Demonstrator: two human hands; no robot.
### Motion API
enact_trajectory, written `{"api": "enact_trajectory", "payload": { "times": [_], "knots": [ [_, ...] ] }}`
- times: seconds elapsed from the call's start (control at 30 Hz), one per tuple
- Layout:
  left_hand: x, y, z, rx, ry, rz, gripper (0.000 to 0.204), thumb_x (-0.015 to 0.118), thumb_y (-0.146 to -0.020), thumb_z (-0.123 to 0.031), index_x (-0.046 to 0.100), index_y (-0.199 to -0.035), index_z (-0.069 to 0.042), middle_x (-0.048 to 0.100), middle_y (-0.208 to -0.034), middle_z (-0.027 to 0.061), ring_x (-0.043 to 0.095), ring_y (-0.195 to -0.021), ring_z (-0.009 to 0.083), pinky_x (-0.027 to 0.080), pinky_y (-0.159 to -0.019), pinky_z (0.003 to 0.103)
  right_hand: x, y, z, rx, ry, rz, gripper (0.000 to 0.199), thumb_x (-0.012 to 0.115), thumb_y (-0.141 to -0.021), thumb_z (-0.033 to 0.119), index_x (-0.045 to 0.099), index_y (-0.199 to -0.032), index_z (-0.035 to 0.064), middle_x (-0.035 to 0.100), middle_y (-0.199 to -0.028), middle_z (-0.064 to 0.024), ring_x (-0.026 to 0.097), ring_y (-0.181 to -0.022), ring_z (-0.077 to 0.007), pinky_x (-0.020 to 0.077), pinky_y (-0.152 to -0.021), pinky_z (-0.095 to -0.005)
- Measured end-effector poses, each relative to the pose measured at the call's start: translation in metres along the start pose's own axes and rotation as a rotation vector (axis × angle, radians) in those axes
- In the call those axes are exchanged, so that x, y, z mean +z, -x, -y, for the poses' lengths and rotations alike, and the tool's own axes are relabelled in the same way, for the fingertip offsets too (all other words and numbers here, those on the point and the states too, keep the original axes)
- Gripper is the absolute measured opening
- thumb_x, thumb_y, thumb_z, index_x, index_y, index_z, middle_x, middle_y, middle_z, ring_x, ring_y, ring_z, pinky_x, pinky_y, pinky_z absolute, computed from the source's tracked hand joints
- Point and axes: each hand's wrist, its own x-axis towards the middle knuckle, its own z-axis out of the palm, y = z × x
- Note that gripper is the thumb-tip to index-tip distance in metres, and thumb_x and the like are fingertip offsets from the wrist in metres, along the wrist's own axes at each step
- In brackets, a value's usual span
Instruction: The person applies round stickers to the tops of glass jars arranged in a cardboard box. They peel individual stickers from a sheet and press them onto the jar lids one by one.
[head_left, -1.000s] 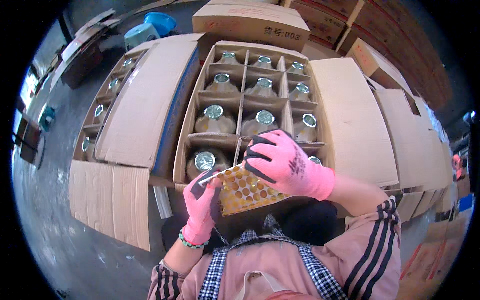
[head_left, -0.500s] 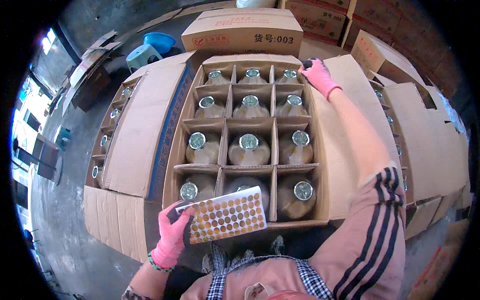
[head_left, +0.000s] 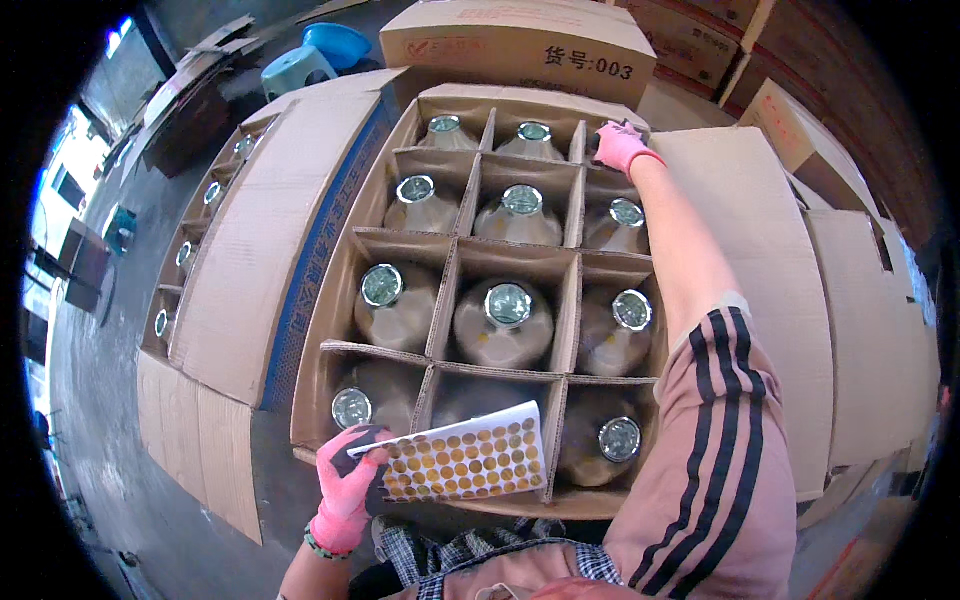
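Note:
My left hand, in a pink glove with dark fingertips, pinches the left edge of a white sheet of round gold stickers. The sheet is tilted over the near row of an open cardboard box and partly covers the near middle compartment. Dividers split the box into compartments, with clear glass bottles standing in them, their round tops facing up. My right hand, gloved alike, reaches into the far right compartment. Its fingers are curled downward and hide the top of the bottle there; what they hold, if anything, cannot be seen.
Open boxes of similar bottles flank this one, with a broad flap at left and another flap at right. Beyond the far edge stands a closed carton. A blue basin and a pale stool are at far left.
My right hand has moved from the box's far right edge into the far right compartment. My left hand still holds the sticker sheet. The whole view has shifted and tilted slightly.

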Motion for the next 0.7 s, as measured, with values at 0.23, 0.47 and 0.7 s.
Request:
{"api": "enact_trajectory", "payload": {
  "times": [0.23,0.47,0.7],
  "knots": [
    [0.004,0.000,0.007,0.154,0.152,-0.084,0.025,0.055,-0.070,0.005,0.054,-0.095,0.005,0.060,-0.084,0.0106,0.056,-0.079,0.0136,0.044,-0.074,0.025,0.010,-0.011,0.007,0.086,0.095,-0.068,0.035,0.048,-0.076,0.010,0.052,-0.111,0.0122,0.042,-0.123,-0.0097,0.030,-0.121,-0.0312,0.0263,-0.097,-0.0440],
    [-0.003,-0.009,-0.001,0.078,0.137,0.011,0.025,0.057,-0.073,0.003,0.051,-0.097,0.005,0.060,-0.088,0.0113,0.056,-0.079,0.0144,0.045,-0.071,0.026,-0.003,0.007,0.017,0.137,-0.089,-0.614,0.024,0.056,-0.074,0.021,0.057,-0.094,0.0092,0.049,-0.106,-0.0143,0.044,-0.104,-0.0305,0.0365,-0.087,-0.0405],
    [0.008,-0.009,-0.004,-0.026,0.165,-0.058,0.019,0.059,-0.075,-0.001,0.056,-0.093,0.003,0.059,-0.086,0.0054,0.054,-0.077,0.0095,0.044,-0.068,0.022,-0.084,0.201,0.129,-0.689,-0.993,-0.518,0.015,0.059,-0.077,0.013,0.060,-0.085,0.0013,0.060,-0.077,-0.0074,0.055,-0.073,-0.0108,0.0428,-0.067,-0.0238]
  ]
}}
